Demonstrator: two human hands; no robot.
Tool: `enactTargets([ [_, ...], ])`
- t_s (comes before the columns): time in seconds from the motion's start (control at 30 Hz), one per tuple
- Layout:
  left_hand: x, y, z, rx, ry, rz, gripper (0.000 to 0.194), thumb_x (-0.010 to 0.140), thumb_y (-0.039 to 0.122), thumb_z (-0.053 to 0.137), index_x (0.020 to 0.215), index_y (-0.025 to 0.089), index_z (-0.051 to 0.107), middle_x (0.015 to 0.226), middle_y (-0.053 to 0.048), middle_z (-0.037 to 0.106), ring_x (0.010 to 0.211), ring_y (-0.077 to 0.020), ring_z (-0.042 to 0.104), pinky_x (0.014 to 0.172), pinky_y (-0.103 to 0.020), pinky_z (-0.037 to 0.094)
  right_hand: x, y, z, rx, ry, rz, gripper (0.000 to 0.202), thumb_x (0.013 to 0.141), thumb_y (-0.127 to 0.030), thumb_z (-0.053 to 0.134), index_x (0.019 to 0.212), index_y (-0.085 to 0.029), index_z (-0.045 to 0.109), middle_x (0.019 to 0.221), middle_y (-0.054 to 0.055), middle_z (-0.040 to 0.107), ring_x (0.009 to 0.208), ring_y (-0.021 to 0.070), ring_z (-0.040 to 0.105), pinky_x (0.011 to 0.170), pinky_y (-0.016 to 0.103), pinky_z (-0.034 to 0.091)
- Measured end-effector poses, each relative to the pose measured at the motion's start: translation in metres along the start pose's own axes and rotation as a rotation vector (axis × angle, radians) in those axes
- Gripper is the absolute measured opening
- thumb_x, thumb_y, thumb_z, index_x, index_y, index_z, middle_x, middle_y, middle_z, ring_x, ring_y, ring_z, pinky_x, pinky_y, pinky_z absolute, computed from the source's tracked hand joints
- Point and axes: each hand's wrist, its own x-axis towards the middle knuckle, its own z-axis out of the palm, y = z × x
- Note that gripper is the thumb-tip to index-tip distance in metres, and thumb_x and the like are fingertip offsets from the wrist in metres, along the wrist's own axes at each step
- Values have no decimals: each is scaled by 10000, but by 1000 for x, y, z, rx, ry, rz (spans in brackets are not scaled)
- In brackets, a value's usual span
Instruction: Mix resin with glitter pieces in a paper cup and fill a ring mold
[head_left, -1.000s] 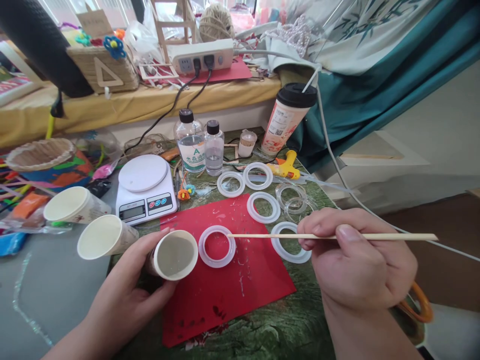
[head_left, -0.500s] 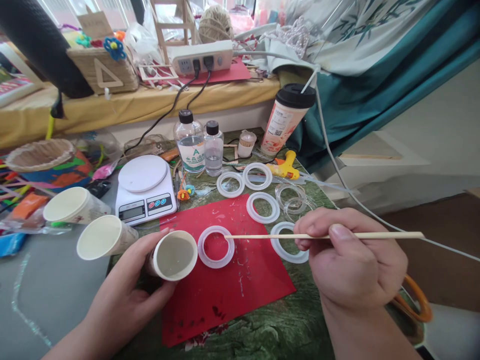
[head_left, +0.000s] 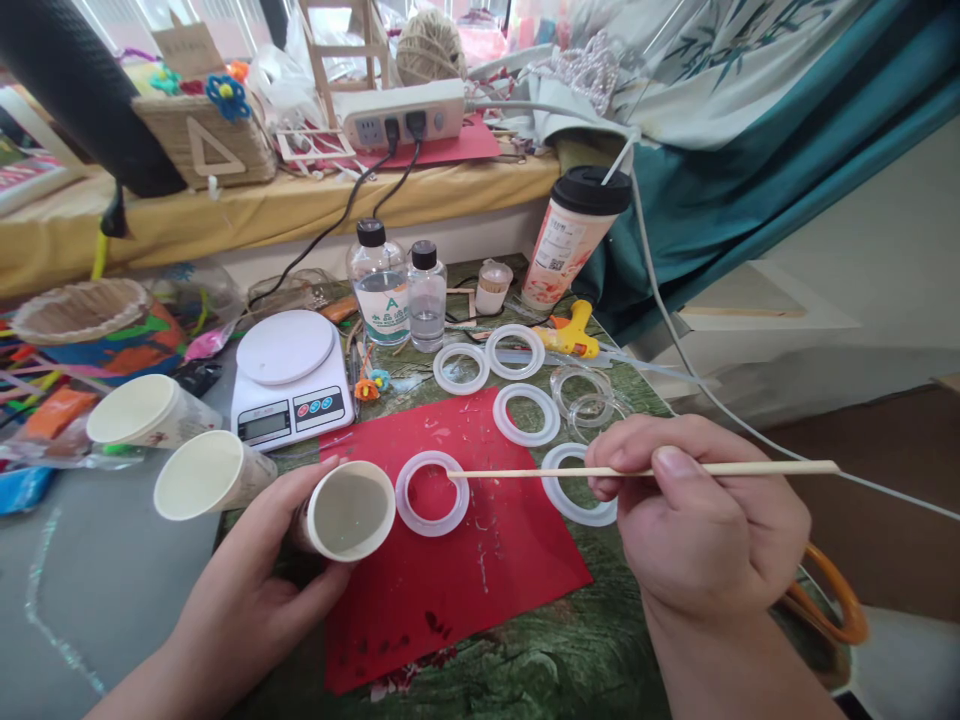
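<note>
My left hand (head_left: pixel 270 570) is wrapped round a paper cup (head_left: pixel 349 511) with clear, greyish liquid in it, tilted a little toward me. Pinched in my right hand (head_left: pixel 705 520) is a thin wooden stick (head_left: pixel 525 473), held nearly level. Its tip touches the right side of a translucent white ring mold (head_left: pixel 409 520) lying on a red sheet (head_left: pixel 517 560). Several similar rings lie to the right, among them one ring mold (head_left: pixel 526 440) at the sheet's edge and another ring mold (head_left: pixel 555 500) partly hidden behind my right hand.
Two paper cups (head_left: pixel 199 475) stand left of my left hand, near a white digital scale (head_left: pixel 330 400). Behind are a labelled bottle (head_left: pixel 386 310), a smaller bottle (head_left: pixel 427 300), a yellow glue gun (head_left: pixel 577 332) and a tall drink cup (head_left: pixel 559 250). Orange-handled scissors (head_left: pixel 840 600) lie at right.
My right hand and the stick have shifted very slightly left, the stick's tip staying at the ring's right side. The left hand and the cup have not visibly moved.
</note>
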Motion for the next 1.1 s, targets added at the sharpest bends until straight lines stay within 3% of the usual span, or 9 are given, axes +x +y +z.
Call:
enactTargets([
  [0.3, -1, -2, 1, -8, -8, -3, 548, 953, 351, 704, 1484, 316, 573, 1371, -79, 787, 1202, -294, 808, 1010, -401, 691, -1, 1, -1, 17, 1, -29, 246, 927, -108, 597, 786, -207, 773, 680, 11, 681, 526, 183, 605, 466, 349, 449],
  [0.57, 3, 2, -1, -5, 0, 6, 529, 953, 340, 698, 1469, 311, 585, 1355, -72, 794, 1191, -281, 811, 984, -365, 690, 3, 0, 4, 98, 107, -86, 250, 867, -95, 596, 753, -201, 790, 622, 12, 657, 480, 186, 582, 420, 347, 425],
  [0.93, 1, 2, 0, -13, 9, -21, 529, 969, 358, 701, 1481, 313, 577, 1387, -93, 784, 1214, -319, 803, 992, -429, 696, -9, 5, -5, 131, -288, 14, 225, 1062, -214, 598, 971, -220, 803, 793, 36, 733, 636, 206, 655, 619, 383, 558],
  [1.1, 0, 1, 1, -1, 9, -20, 528, 981, 364, 694, 1489, 307, 563, 1392, -98, 781, 1221, -314, 801, 1006, -435, 695, -13, 9, 4, 56, -290, -29, 225, 1078, -281, 600, 969, -228, 789, 798, 47, 735, 658, 216, 670, 643, 382, 570],
])
